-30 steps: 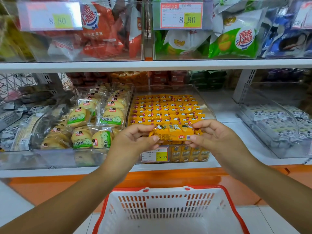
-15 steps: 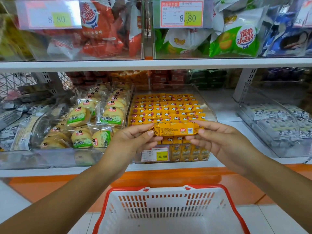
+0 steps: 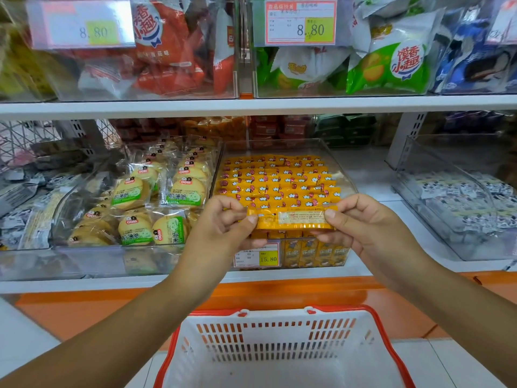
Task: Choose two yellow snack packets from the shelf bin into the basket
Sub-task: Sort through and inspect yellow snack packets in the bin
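Turning over since a second ago, the yellow packet (image 3: 293, 219) is now showing you its printed back panel instead of its picture face. You are pinching it at both ends: your left hand (image 3: 223, 228) is clamping the 9 o'clock end and your right hand (image 3: 366, 228) the 3 o'clock end. It is hanging level just in front of the shelf bin (image 3: 347, 175), with the basket (image 3: 389, 331) waiting at 6 o'clock, well below. The wrapper is looking slick, so if one pinch is loosening early, the packet is likely swinging off and missing the basket. A second packet is still needing picking.
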`<state>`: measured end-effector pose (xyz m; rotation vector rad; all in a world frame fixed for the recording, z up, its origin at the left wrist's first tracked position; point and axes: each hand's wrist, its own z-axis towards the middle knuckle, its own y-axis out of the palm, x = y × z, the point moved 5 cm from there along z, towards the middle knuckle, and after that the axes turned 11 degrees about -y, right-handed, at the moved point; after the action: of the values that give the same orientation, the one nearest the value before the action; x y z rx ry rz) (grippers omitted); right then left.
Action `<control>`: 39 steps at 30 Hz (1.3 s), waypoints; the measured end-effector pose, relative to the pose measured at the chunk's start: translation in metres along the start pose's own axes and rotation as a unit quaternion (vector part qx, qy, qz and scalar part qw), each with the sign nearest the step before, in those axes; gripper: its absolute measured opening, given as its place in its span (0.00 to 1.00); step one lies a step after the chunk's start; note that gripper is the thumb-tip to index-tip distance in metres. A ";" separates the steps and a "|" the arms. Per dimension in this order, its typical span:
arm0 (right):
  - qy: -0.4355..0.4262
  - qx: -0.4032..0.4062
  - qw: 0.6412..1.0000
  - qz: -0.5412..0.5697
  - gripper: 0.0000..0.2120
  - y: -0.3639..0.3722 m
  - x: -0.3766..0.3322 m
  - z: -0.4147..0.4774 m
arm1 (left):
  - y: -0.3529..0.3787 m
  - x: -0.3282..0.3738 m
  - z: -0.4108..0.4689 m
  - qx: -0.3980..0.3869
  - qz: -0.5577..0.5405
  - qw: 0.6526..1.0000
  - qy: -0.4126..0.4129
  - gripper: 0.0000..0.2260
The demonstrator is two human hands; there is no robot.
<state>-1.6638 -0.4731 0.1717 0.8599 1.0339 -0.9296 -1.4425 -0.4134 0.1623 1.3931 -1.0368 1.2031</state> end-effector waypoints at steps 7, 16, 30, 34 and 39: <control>-0.024 -0.009 0.999 -0.043 0.10 0.002 -0.004 -0.001 | 0.001 -0.001 -0.001 0.020 0.006 1.000 0.013 0.06; 0.002 -0.029 0.999 -0.018 0.20 0.000 -0.001 0.001 | -0.002 -0.003 0.003 -0.010 -0.026 0.999 -0.018 0.14; 0.025 -0.039 0.998 0.038 0.24 0.000 0.002 0.001 | -0.003 -0.006 0.005 -0.059 -0.012 0.997 -0.043 0.20; 0.011 -0.008 1.000 -0.012 0.21 -0.002 0.002 0.003 | 0.000 -0.005 0.004 -0.029 0.071 0.997 -0.023 0.09; 0.018 -0.021 1.000 0.013 0.17 0.002 0.003 0.005 | 0.006 -0.005 0.006 -0.009 0.185 0.982 0.018 0.08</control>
<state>-1.6604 -0.4773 0.1708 0.8554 1.0687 -0.8702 -1.4482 -0.4202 0.1581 1.1903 -1.3175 1.4757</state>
